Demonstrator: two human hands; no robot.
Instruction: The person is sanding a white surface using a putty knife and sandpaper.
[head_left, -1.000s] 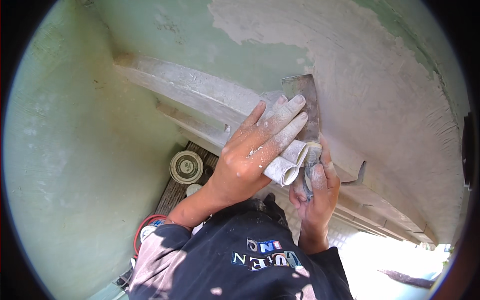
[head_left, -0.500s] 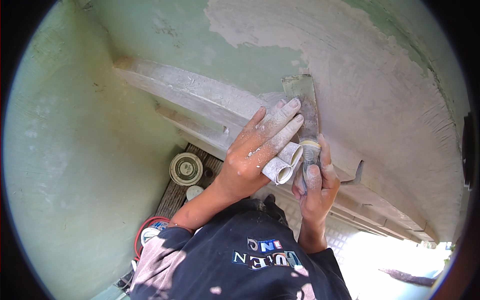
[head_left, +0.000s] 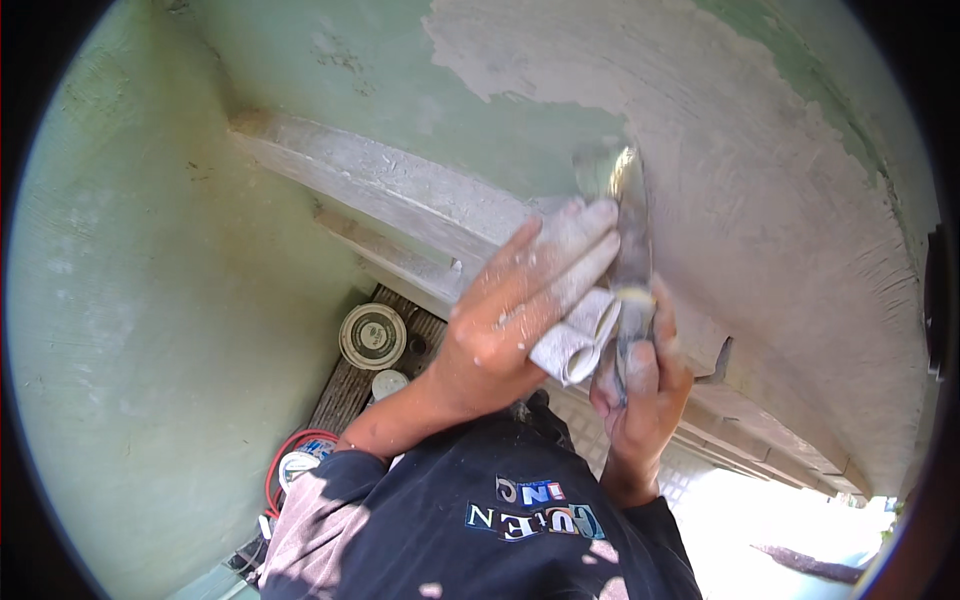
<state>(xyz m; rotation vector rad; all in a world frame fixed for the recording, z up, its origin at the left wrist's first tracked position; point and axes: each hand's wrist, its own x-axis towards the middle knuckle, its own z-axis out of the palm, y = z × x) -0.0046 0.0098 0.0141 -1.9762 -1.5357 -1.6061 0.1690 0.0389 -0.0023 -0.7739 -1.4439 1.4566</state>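
Fingers (head_left: 580,268) of the dusty left hand (head_left: 500,325) stretch toward one o'clock beside a broad steel scraper (head_left: 631,250), palm clasping a rolled white sheet (head_left: 572,352); the right hand (head_left: 650,390) grips the scraper's handle, blade toward twelve. Unlike half a second ago, steel glints. Dark bent hook (head_left: 722,362) sits near at three, pale ledge (head_left: 390,170) at ten, plastered wall (head_left: 760,200) spreading at two

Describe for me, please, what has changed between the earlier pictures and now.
Since half a second ago, the right hand, left hand and scraper have shifted slightly rightward in the picture; the blade seems turned, now glinting near its tip. Nothing was visibly taken up or let go: the right hand keeps the scraper, and the white roll stays at the left.
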